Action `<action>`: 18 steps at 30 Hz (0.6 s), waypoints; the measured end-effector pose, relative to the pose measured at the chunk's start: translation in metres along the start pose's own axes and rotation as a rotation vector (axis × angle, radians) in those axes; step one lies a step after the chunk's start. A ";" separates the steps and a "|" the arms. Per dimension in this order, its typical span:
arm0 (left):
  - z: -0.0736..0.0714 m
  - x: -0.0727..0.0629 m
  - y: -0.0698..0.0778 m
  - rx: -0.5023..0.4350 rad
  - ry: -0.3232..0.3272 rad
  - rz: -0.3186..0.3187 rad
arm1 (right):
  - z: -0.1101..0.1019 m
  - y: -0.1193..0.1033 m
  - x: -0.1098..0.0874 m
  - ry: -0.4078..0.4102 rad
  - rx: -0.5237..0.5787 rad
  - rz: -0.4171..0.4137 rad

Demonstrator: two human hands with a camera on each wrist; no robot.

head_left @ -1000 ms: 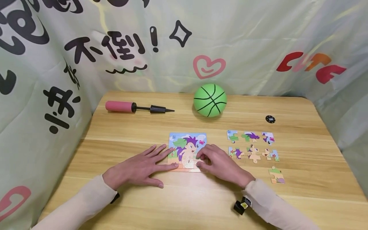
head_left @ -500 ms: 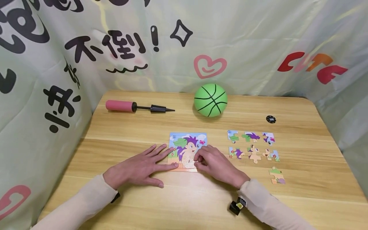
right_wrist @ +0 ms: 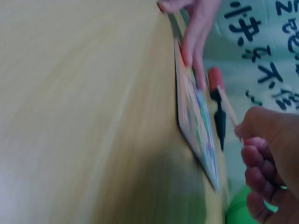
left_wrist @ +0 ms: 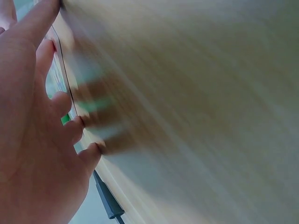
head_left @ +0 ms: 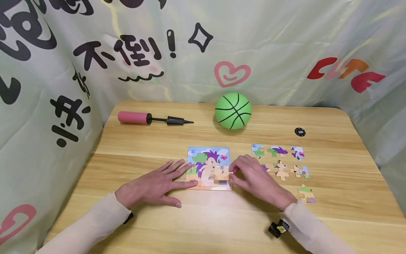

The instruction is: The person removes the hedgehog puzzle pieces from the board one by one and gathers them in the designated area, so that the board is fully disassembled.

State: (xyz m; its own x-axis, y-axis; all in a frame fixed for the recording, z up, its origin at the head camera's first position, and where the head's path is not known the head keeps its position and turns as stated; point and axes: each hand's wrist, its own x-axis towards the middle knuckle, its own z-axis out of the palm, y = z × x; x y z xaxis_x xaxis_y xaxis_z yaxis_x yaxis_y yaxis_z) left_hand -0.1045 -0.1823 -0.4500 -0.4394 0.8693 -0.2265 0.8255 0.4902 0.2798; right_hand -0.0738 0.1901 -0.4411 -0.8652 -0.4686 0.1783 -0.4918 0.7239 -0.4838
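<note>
My left hand (head_left: 155, 185) lies with fingers spread, its fingertips on the left edge of the hedgehog puzzle board (head_left: 209, 150). In the left wrist view the same fingers (left_wrist: 51, 70) reach down to the tabletop. My right hand (head_left: 257, 178) pinches a peach-coloured puzzle piece (head_left: 221, 173) by its right end. That piece is held over the board's lower right part, covering some of the picture. From the right wrist, the puzzle piece (right_wrist: 228, 107) shows edge-on between thumb and fingertips, raised above the board (right_wrist: 194, 107). The piece's exact shape is hard to make out.
Several loose puzzle pieces (head_left: 280, 173) lie in rows right of the board, one partly behind the right hand. Farther back are a pink hand pump (head_left: 134, 118), a green ball (head_left: 233, 111) and a black round chip (head_left: 300, 132). A printed curtain (head_left: 272, 42) encloses the table.
The right hand has moved right and lifted a puzzle piece off the board's lower right, where a darker patch of picture now shows. The left hand has stayed in place.
</note>
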 end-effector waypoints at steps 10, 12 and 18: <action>0.002 0.000 -0.001 0.000 0.001 0.005 | -0.039 0.051 -0.051 0.132 -0.010 -0.099; 0.002 0.000 -0.001 -0.003 -0.003 0.003 | -0.044 0.061 -0.062 0.160 -0.007 -0.111; 0.002 0.000 -0.002 -0.004 -0.005 -0.001 | -0.057 0.086 -0.092 0.203 -0.028 -0.109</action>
State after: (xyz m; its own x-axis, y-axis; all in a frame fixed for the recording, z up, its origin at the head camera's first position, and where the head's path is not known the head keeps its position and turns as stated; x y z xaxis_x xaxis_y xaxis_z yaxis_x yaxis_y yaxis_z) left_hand -0.1048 -0.1836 -0.4525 -0.4379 0.8687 -0.2317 0.8239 0.4909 0.2832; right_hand -0.0415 0.3244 -0.4498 -0.8076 -0.4352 0.3980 -0.5832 0.6897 -0.4292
